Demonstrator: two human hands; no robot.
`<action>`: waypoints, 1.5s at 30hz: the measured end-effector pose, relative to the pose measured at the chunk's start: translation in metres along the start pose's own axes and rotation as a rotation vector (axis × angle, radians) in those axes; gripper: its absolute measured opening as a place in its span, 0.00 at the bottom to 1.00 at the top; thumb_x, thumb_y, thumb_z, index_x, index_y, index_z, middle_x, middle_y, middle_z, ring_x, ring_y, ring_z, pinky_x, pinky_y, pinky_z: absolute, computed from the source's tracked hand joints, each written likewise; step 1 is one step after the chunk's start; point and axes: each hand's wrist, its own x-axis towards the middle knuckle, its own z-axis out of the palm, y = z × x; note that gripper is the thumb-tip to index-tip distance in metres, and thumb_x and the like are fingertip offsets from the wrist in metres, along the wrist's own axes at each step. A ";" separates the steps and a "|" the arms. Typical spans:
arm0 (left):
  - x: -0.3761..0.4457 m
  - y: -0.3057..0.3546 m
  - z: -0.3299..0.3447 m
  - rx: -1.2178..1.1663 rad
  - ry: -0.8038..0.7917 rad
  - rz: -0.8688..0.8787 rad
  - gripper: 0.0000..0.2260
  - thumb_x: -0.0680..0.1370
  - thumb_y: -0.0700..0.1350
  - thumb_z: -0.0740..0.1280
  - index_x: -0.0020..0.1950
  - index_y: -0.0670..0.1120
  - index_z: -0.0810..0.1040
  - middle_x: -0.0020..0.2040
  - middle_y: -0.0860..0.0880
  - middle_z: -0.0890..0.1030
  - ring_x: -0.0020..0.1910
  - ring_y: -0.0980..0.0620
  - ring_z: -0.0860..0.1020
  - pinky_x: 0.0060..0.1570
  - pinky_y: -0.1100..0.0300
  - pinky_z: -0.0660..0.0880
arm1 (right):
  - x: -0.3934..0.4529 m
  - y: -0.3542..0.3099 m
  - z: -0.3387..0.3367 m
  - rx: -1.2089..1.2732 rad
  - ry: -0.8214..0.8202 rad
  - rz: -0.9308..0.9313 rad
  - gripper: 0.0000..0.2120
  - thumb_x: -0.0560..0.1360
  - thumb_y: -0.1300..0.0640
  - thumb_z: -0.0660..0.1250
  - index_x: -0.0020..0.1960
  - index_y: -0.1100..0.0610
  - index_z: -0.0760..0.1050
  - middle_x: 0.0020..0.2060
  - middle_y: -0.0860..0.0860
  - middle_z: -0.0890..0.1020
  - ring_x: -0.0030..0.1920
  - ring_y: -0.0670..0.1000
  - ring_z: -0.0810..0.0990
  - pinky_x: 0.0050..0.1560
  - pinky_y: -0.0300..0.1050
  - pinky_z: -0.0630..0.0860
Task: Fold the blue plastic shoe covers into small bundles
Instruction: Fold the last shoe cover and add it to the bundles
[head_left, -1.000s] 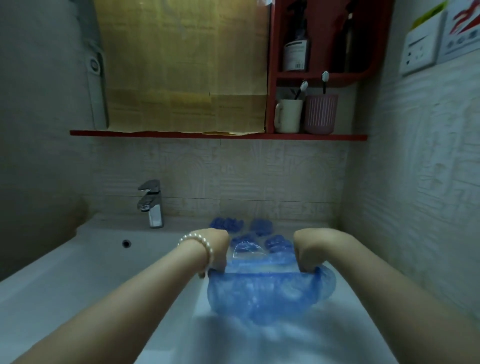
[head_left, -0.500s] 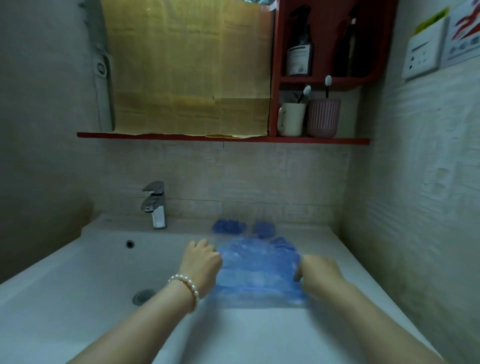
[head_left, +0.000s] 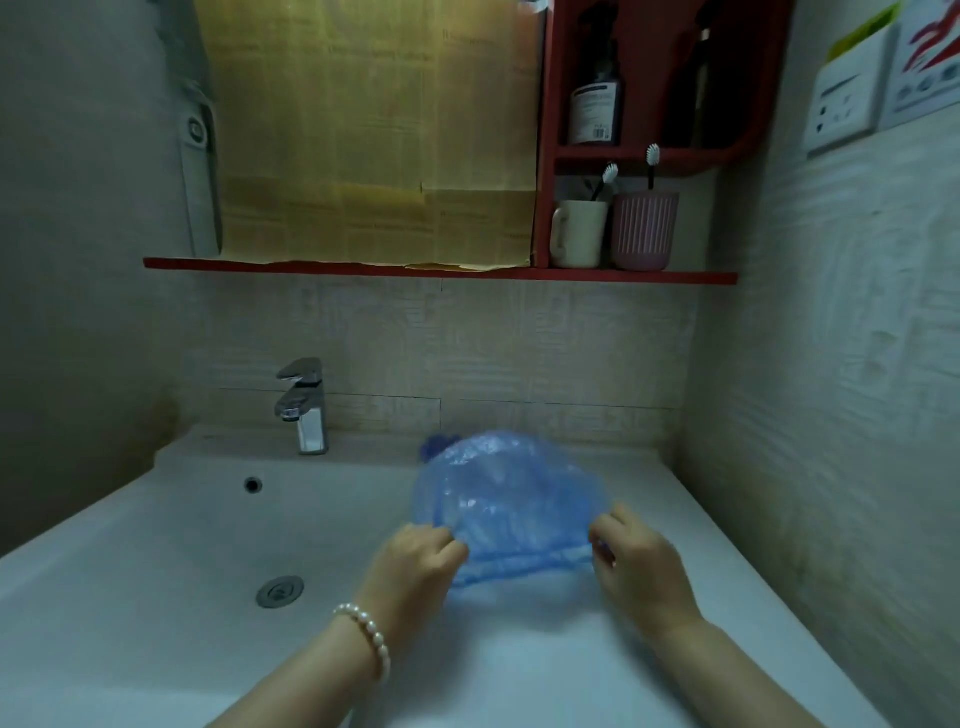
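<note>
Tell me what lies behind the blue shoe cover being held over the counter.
Behind the shoe cover, held by the left hand and right hand, one dark blue bundle peeks out at its upper left. Anything else behind it is hidden by the plastic.

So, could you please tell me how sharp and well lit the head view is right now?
Head view: dim, bluish light throughout; wide-angle bending curves the shelf and walls; the shoe cover looks soft and smeared, as do the left hand and right hand pinching its elastic edge; the tap is fairly crisp.
</note>
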 end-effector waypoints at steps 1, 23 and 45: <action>-0.003 0.002 0.001 -0.004 -0.100 -0.017 0.06 0.62 0.40 0.65 0.27 0.48 0.71 0.25 0.51 0.71 0.22 0.51 0.71 0.24 0.61 0.63 | -0.007 0.001 0.002 -0.021 -0.077 -0.001 0.16 0.56 0.71 0.72 0.31 0.55 0.69 0.29 0.49 0.72 0.23 0.52 0.69 0.22 0.39 0.62; -0.004 0.057 -0.031 -0.063 -0.487 0.168 0.12 0.70 0.53 0.58 0.37 0.51 0.79 0.53 0.56 0.79 0.65 0.53 0.73 0.64 0.48 0.65 | -0.017 0.009 0.017 0.170 -0.440 0.146 0.08 0.67 0.66 0.72 0.42 0.55 0.84 0.41 0.48 0.82 0.41 0.49 0.81 0.45 0.35 0.74; 0.039 0.060 -0.058 -0.566 -0.465 -0.333 0.15 0.78 0.51 0.59 0.54 0.46 0.81 0.55 0.48 0.81 0.54 0.51 0.77 0.58 0.56 0.71 | -0.006 -0.035 0.018 -0.100 -1.027 0.161 0.26 0.82 0.48 0.45 0.77 0.50 0.44 0.77 0.48 0.44 0.76 0.49 0.41 0.73 0.56 0.41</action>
